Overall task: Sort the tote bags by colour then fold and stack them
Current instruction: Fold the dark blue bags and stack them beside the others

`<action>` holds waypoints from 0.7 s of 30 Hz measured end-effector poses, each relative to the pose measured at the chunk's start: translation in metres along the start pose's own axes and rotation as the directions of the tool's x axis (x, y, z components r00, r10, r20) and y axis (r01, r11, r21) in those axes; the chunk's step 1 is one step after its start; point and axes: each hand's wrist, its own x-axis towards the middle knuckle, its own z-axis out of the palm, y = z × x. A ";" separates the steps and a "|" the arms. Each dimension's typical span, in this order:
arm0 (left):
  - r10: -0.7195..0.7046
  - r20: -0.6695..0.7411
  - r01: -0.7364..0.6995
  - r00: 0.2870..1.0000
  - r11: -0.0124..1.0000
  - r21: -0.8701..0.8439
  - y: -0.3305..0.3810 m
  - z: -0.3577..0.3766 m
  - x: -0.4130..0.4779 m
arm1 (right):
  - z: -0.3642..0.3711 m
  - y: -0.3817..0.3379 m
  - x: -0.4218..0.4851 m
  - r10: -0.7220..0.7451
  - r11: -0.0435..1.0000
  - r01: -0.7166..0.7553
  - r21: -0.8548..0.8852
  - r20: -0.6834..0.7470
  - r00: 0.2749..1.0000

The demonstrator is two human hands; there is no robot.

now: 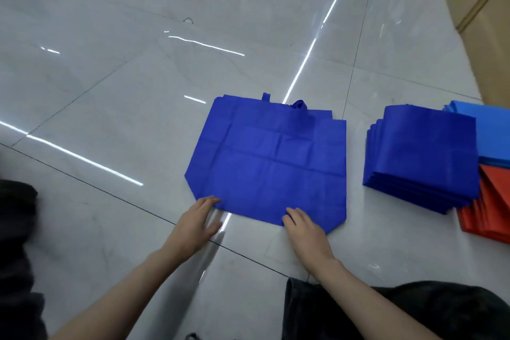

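A dark blue tote bag [270, 163] lies flat on the floor [110, 77] just beyond both hands. The left hand [193, 225], fingers straight and together, touches its near corner, and the right hand [306, 226] rests relaxed fingers on its near edge. Off to the right hand's right sit a folded dark blue stack [419, 157], a light blue stack [494, 132] and a red stack [491, 210].

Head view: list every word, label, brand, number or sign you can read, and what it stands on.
None: no text shows anywhere in this view.
The dark blue tote bag, the dark blue stack, the light blue bags, the red bags and the floor tiles are all plain.
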 end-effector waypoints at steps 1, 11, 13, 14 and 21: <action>-0.006 0.012 0.006 1.000 1.000 -0.010 -0.003 -0.002 -0.002 | 0.001 0.000 0.001 0.000 1.000 -0.001 -0.009 -0.010 1.000; 0.111 -0.211 -0.060 0.971 0.971 0.232 -0.028 -0.027 0.012 | -0.032 0.012 -0.005 -0.085 0.994 0.097 0.054 -0.195 0.977; 0.087 -0.304 -0.028 0.949 0.981 0.192 -0.029 -0.039 0.020 | -0.038 0.019 -0.013 -0.102 0.987 0.126 0.095 -0.229 0.968; 0.087 -0.316 -0.042 0.945 0.988 0.146 -0.028 -0.044 0.023 | -0.043 0.022 -0.017 -0.117 0.980 0.149 0.129 -0.226 0.967; 0.065 -0.209 -0.111 0.976 0.971 -0.214 -0.026 -0.051 0.012 | -0.062 0.038 -0.044 -0.075 0.957 0.099 0.271 -0.097 0.992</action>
